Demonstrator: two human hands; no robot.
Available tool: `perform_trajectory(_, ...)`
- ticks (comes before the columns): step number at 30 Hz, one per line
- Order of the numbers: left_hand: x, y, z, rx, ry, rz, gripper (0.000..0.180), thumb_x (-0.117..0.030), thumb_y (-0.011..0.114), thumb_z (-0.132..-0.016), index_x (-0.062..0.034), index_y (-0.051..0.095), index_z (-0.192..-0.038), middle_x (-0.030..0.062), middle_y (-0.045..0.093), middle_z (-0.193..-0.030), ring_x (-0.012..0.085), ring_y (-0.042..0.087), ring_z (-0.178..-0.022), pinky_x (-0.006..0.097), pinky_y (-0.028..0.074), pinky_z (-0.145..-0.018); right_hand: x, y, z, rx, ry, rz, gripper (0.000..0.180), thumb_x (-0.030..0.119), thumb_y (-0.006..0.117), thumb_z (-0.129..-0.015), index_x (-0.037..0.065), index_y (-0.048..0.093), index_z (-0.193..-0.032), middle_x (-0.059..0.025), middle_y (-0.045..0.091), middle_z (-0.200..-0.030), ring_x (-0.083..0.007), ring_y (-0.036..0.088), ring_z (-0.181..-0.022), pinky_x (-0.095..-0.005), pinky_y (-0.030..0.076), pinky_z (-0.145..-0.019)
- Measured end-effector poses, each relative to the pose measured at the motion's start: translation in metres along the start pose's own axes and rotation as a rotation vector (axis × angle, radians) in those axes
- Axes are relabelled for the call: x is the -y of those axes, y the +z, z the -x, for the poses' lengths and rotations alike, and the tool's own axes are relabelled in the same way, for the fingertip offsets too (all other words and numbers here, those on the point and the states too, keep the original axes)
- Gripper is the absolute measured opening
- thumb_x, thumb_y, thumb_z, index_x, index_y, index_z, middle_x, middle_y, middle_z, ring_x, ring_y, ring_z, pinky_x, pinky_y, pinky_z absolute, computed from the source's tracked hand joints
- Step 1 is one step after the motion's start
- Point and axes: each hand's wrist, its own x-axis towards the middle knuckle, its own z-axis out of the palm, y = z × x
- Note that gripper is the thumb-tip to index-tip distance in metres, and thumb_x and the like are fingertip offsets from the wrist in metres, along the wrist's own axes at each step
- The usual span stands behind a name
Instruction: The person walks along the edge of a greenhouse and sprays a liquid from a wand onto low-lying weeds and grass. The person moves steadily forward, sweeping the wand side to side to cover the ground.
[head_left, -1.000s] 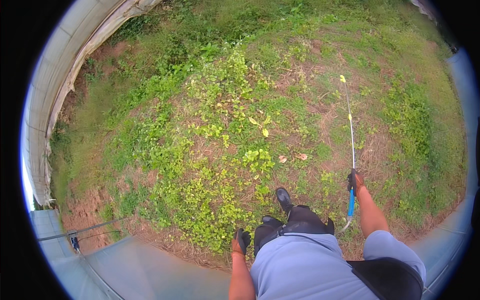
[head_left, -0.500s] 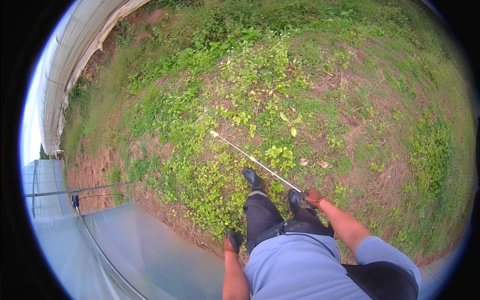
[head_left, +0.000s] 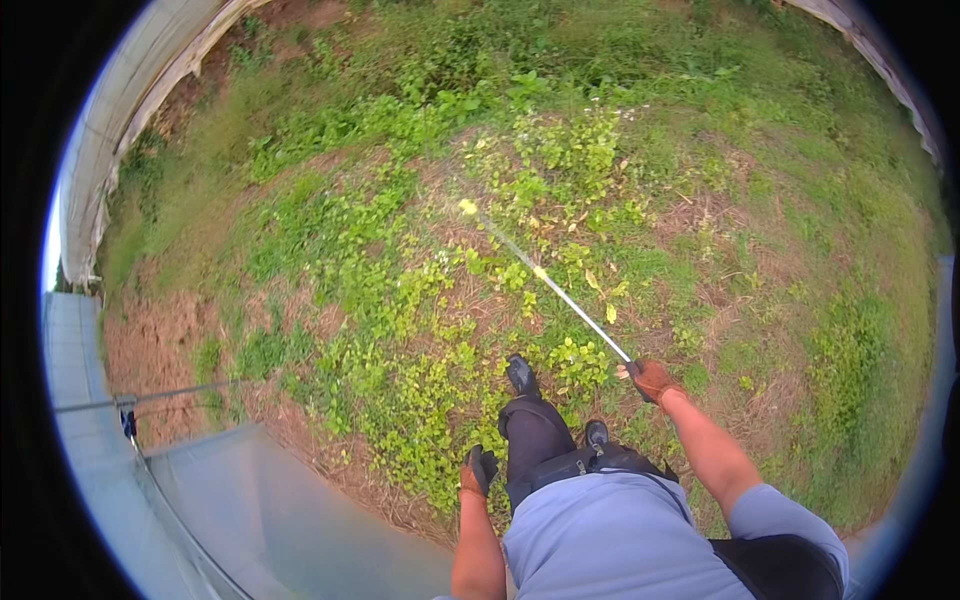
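Observation:
My right hand (head_left: pixel 651 381), in an orange and black glove, is closed around the grip end of a long thin spray wand (head_left: pixel 585 316). The wand points forward and to the left over low plants, with a yellow nozzle (head_left: pixel 468 207) at its far end and a yellow piece partway along. A faint pale haze hangs around the tip. Beside my left thigh, my gloved left hand (head_left: pixel 479 470) hangs with loosely bent fingers, the thumb apart, and nothing visible in it. Below it are leafy yellow-green plants (head_left: pixel 430 465).
Weeds, dry straw and bare reddish soil (head_left: pixel 160 345) cover the sloping ground. To the left stand translucent bluish sheeting (head_left: pixel 300 510) and a thin horizontal bar (head_left: pixel 170 394). Pale plastic sheeting (head_left: pixel 125 95) curves along the upper left. My dark boots (head_left: pixel 521 375) stand among the plants.
My right hand has moved forward and slightly right, carrying the wand, whose tip is now farther ahead. The left hand has shifted little. The view has shifted with my body.

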Motion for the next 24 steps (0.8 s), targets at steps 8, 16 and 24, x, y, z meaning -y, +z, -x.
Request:
perform_trajectory(8, -0.140, 0.009, -0.059, 0.048, 0.010, 0.136, 0.048, -0.043, 0.053, -0.090, -0.0094, 0.048, -0.124, 0.0123, 0.063, -0.102, 0.0225, 0.061, -0.079, 0.036, 0.050, -0.065, 0.033, -0.063, -0.036, -0.281, 0.056, 0.050, 0.037, 0.036, 0.046, -0.090, 0.010, 0.060, -0.112, -0.0211, 0.064, -0.089, -0.0407, 0.061, -0.083, -0.0505, 0.048, -0.074)
perform_trajectory(16, -0.164, 0.021, -0.084, 0.081, -0.141, 0.077, 0.038, -0.040, 0.054, -0.088, -0.0128, 0.052, -0.115, 0.0099, 0.064, -0.097, 0.0219, 0.061, -0.078, 0.035, 0.050, -0.065, -0.022, -0.156, -0.073, -0.576, 0.464, -1.076, 0.019, 0.027, 0.056, -0.086, 0.010, 0.059, -0.093, -0.0027, 0.043, -0.056, -0.0176, 0.040, -0.042, -0.0363, 0.033, -0.037)
perform_trajectory(24, -0.206, 0.058, -0.076, 0.045, -0.148, -0.033, 0.036, -0.036, 0.050, -0.091, -0.0040, 0.056, -0.105, 0.0132, 0.066, -0.091, 0.0214, 0.062, -0.075, 0.033, 0.051, -0.063, -0.022, -0.226, -0.143, -0.536, 0.512, -1.054, 0.020, 0.031, 0.057, -0.087, 0.013, 0.057, -0.096, 0.0004, 0.035, -0.051, -0.0164, 0.034, -0.037, -0.0336, 0.032, -0.034)
